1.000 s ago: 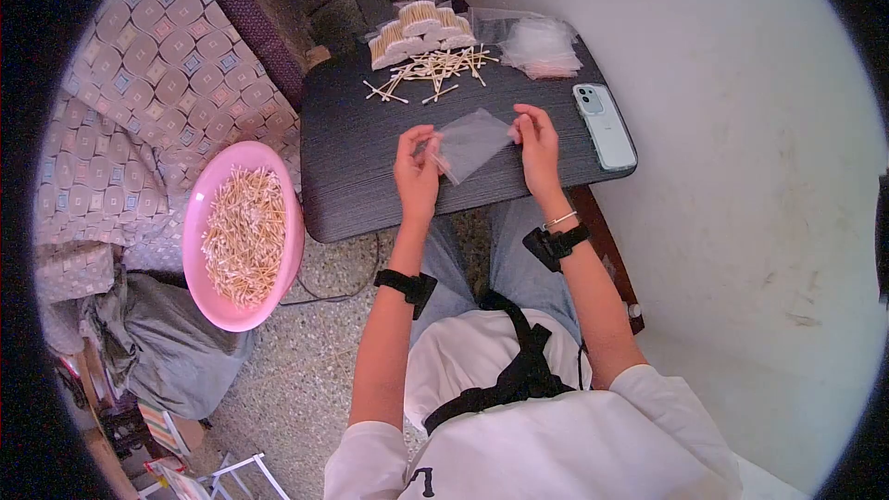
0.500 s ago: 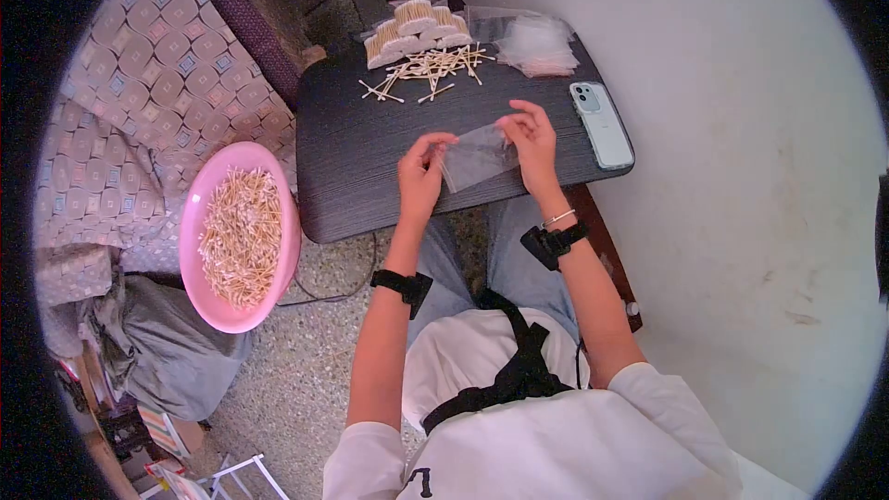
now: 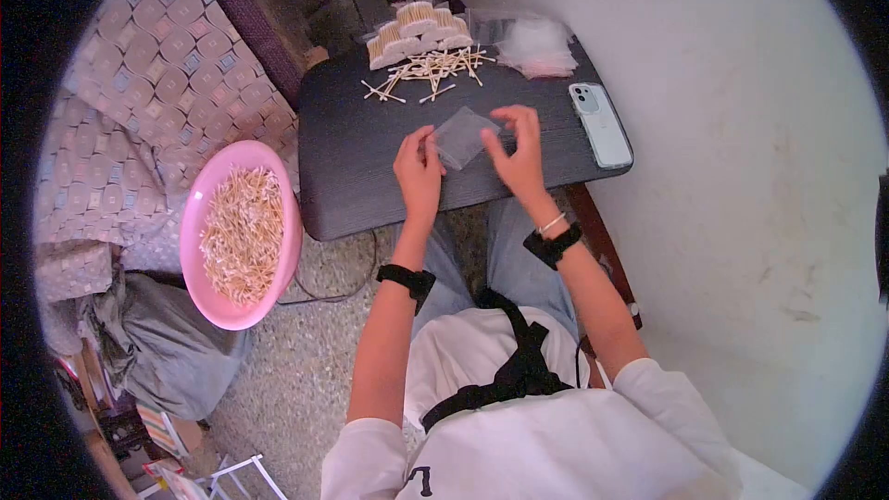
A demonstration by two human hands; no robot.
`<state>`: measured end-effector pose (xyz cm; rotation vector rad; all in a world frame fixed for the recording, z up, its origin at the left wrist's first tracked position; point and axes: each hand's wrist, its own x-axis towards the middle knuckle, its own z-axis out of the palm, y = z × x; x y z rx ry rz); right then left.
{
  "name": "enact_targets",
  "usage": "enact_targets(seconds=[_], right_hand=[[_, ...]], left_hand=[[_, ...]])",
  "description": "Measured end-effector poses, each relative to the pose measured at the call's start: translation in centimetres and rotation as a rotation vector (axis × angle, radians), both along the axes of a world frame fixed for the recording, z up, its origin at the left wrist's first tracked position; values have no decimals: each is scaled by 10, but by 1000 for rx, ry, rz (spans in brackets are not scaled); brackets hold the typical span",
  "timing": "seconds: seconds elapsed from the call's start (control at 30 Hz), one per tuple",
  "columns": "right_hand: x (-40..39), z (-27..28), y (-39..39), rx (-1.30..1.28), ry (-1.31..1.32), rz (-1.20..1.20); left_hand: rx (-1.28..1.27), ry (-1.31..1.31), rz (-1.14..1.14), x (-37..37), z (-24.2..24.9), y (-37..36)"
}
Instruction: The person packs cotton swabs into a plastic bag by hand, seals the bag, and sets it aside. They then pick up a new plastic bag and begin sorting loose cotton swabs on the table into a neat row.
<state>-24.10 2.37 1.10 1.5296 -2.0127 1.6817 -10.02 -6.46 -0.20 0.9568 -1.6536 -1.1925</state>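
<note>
A small clear plastic bag is tilted above the dark table, one corner pointing away from me. My left hand pinches its left edge between thumb and fingers. My right hand is open at the bag's right side, thumb and fingers spread apart around the right corner without closing on it. Beyond the hands lie loose cotton swabs in a scattered pile. Behind these, bundles of cotton swabs are stacked up.
A stack of clear bags lies at the table's back right. A phone rests near the right edge of the black table. Left of the table stands a pink basin full of loose swabs. A wall rises on the right.
My right hand has let go of the bag and spread its fingers, shifting slightly left. The bag has turned from lying stretched between both hands to a diamond-like tilt in my left hand.
</note>
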Motion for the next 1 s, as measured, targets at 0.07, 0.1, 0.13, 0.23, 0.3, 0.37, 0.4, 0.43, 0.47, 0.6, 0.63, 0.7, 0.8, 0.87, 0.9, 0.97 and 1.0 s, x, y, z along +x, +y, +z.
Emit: enact_targets(seconds=[0.07,0.1,0.13,0.23,0.3,0.37,0.4,0.43,0.47,0.6,0.63,0.7,0.8,0.87,0.9,0.97,1.0], right_hand=[[23,10,6,28,20,93],[34,10,7,44,27,141],[44,8,7,65,28,120],[56,-2,3,115,49,44],[55,-5,-1,137,82,-18],[51,-3,-1,145,69,-76],[48,-2,0,151,63,-104],[45,-1,1,143,19,-104],[40,0,1,136,-25,-104],[34,6,1,185,-140,-100],[33,4,-1,188,-130,-67],[34,1,-6,195,-111,-3],[41,-1,-11,155,-76,87],[39,0,-10,133,-107,88],[37,1,-9,123,-121,88],[29,3,-1,152,-111,34],[25,4,3,166,-105,7]], left_hand=[[-98,-3,50,0,-1,-1],[-205,-7,73,-1,-3,-2],[-308,-14,93,0,-4,-1],[-307,-48,64,0,-5,0],[-328,-76,56,1,-6,0],[-355,-98,35,1,-8,-2],[-370,-108,16,0,-7,-1],[-384,-117,-3,-1,-6,0],[-368,-120,-3,-1,-6,1],[-346,-185,-6,-5,1,12],[-354,-211,-9,-6,0,12],[-326,-242,-60,-7,-2,10],[-323,-210,-100,-5,-6,7],[-328,-182,-101,-5,-6,7],[-328,-179,-93,-5,-5,7],[-334,-173,-100,-5,-3,8],[-339,-169,-116,-5,0,8]])
